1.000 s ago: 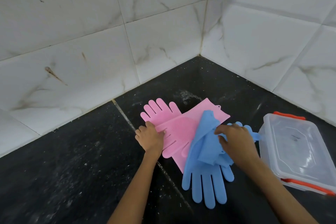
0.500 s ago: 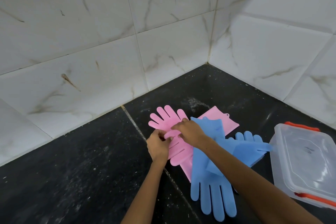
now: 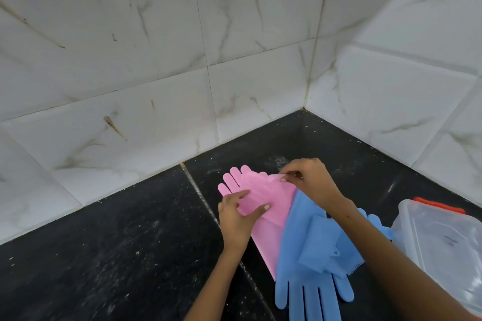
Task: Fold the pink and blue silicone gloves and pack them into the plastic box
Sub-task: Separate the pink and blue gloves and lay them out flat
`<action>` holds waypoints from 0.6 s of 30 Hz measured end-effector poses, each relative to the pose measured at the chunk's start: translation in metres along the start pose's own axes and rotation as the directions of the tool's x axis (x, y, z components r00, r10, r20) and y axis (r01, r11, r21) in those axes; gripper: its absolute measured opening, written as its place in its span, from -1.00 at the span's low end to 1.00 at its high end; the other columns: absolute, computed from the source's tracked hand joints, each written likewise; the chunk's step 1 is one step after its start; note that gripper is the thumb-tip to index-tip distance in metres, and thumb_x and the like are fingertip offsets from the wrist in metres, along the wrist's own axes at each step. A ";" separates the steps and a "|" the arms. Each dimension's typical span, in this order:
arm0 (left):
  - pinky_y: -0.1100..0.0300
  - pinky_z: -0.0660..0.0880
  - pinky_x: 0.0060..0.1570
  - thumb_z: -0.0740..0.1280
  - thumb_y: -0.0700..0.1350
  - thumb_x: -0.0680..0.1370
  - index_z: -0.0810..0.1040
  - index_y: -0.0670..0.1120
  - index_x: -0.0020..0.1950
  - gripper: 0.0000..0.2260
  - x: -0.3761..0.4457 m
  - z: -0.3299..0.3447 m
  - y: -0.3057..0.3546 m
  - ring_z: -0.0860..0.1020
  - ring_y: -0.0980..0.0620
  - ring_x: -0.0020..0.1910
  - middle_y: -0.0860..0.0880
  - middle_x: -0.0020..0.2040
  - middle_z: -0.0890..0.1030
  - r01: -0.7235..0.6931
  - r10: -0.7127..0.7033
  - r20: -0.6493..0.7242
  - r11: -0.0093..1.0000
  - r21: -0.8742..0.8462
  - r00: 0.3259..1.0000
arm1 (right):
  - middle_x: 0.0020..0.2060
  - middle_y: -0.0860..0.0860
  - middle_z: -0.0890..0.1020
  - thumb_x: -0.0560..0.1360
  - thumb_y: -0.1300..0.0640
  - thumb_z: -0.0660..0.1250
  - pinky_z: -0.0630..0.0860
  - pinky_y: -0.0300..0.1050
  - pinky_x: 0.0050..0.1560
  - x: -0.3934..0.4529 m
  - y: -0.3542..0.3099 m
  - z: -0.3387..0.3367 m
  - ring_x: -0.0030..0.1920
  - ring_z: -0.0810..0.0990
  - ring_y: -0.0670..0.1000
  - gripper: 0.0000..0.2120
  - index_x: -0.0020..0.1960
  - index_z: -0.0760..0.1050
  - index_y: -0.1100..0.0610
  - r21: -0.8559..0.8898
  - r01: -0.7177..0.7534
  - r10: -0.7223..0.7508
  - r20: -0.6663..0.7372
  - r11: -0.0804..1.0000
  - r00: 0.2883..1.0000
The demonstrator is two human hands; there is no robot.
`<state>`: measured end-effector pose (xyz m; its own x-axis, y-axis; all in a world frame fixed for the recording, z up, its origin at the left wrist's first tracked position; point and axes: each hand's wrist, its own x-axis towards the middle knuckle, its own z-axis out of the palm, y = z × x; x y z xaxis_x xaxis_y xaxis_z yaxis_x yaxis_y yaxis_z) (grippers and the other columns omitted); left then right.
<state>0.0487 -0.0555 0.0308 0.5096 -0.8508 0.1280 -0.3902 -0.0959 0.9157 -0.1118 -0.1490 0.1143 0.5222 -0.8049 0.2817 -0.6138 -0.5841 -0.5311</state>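
Two pink silicone gloves [image 3: 263,190] lie stacked on the black counter near the corner, fingers pointing far left. My left hand [image 3: 238,214] presses flat on them with straight fingers and thumb. My right hand [image 3: 309,181] pinches the far edge of the top pink glove. Two blue silicone gloves [image 3: 310,250] lie overlapping on the near right; one shows its fingers toward me, and my right forearm covers part of them. The clear plastic box [image 3: 440,237] with orange clips stands at the right, its lid on.
White marble-look tiled walls [image 3: 234,65] meet in a corner just behind the gloves. The black speckled counter [image 3: 104,255] stretches to the left and toward me, with a grout seam running under the pink gloves.
My right hand moved from the pink glove fingers to the far edge and pinched it. The pink glove fingers are folded over. My left hand went from gripping to lying flat.
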 end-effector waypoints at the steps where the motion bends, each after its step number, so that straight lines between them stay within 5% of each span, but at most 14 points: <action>1: 0.23 0.41 0.02 0.55 0.12 0.25 0.62 0.00 0.07 -0.55 0.001 0.002 0.001 0.50 0.06 0.03 0.10 0.03 0.59 0.014 -0.013 0.037 0.999 -0.029 0.999 | -0.18 0.10 0.71 0.40 0.28 0.43 0.57 -0.12 -0.08 -0.002 -0.001 -0.006 -0.17 0.65 0.06 -0.89 -0.08 0.67 0.22 0.008 0.013 -0.012 -0.017 1.000 1.000; 6: 0.24 0.42 0.06 0.54 -0.01 0.33 0.59 -0.16 0.19 -0.52 0.009 0.009 0.021 0.51 0.11 -0.01 -0.04 0.14 0.60 0.158 -0.141 0.121 0.978 -0.140 0.983 | -0.18 0.05 0.71 0.41 0.28 0.42 0.54 -0.34 -0.11 -0.014 -0.011 -0.035 -0.20 0.64 -0.06 -0.89 -0.07 0.67 0.19 0.051 0.075 -0.069 -0.103 0.996 0.992; 13: 0.11 0.46 0.14 0.48 -0.19 0.40 0.70 -0.05 -0.15 -0.93 0.010 -0.003 0.064 0.55 0.01 0.06 -0.01 -0.05 0.68 0.233 -0.115 0.287 0.877 -0.421 0.951 | -0.24 0.06 0.71 0.36 0.32 0.46 0.56 -0.23 -0.15 -0.028 -0.041 -0.078 -0.24 0.65 0.01 -0.89 -0.13 0.68 0.20 0.096 0.059 -0.035 -0.232 0.994 0.972; 16: 0.37 0.48 -0.09 0.44 -0.12 0.45 0.69 -0.02 -0.16 -0.97 0.009 -0.015 0.081 0.59 0.24 -0.14 0.12 -0.18 0.69 0.210 -0.070 0.322 0.881 -0.425 0.944 | -0.26 0.04 0.71 0.35 0.30 0.47 0.55 -0.17 -0.16 -0.034 -0.050 -0.097 -0.24 0.63 -0.01 -0.90 -0.15 0.68 0.17 0.191 0.027 0.021 -0.242 0.981 0.970; 18: 0.44 0.45 -0.25 0.37 0.10 0.48 0.68 -0.05 -0.12 -0.77 0.005 -0.019 0.090 0.57 0.25 -0.23 0.13 -0.23 0.66 0.296 -0.140 0.450 0.908 -0.296 0.882 | -0.25 0.02 0.71 0.35 0.28 0.47 0.54 -0.24 -0.15 -0.035 -0.056 -0.106 -0.22 0.62 -0.07 -0.89 -0.13 0.68 0.14 0.233 0.028 0.028 -0.233 0.972 0.972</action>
<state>0.0311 -0.0587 0.1217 0.1589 -0.9694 -0.1870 0.0234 -0.1857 0.9823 -0.1584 -0.0997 0.2186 0.3520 -0.8234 0.4452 -0.4440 -0.5656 -0.6950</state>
